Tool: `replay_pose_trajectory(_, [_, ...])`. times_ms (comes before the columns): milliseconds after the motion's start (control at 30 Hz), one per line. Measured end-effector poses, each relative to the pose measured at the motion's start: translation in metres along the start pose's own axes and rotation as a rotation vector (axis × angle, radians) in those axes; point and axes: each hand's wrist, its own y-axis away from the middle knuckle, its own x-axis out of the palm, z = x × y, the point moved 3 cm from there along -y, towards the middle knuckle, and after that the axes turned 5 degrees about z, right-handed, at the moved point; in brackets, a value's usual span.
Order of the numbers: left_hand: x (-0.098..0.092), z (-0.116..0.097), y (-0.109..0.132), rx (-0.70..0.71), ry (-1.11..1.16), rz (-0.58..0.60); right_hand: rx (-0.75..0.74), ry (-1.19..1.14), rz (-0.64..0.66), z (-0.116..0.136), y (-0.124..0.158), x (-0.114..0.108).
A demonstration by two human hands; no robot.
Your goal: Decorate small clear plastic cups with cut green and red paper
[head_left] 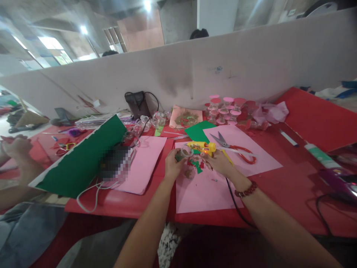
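My left hand (173, 163) is closed around a small clear plastic cup (186, 152), with something green showing by the fingers. My right hand (219, 162) grips a yellow hot glue gun (201, 146), whose nozzle points left above the cup. A small orange light glows on the gun, and its black cord trails down over the table edge. Beneath both hands lies a pink paper sheet (206, 199) with green and red paper scraps (198, 166) on it. Scissors with orange-red handles (237, 148) rest open just beyond my right hand, on another pink sheet.
Clear cups with pink and red discs (224, 109) stand stacked at the back. Left are a leaning green board (83, 160), pink paper (145, 163) and a black pouch (137, 104). At right lie a green-white tube (322, 156) and a red board (320, 117). Another person's hand (18, 147) is far left.
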Motion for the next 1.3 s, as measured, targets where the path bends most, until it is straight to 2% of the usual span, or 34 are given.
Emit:
replay_pose_trajectory(500, [0.001,0.003,-0.001,-0.006,-0.017,0.006,0.000,0.093,-0.024,-0.004,-0.002,-0.003])
replay_pose_trajectory(1300, [0.002,0.005,-0.002,-0.006,0.000,0.016,0.015,0.097,-0.053,-0.020,-0.007,-0.004])
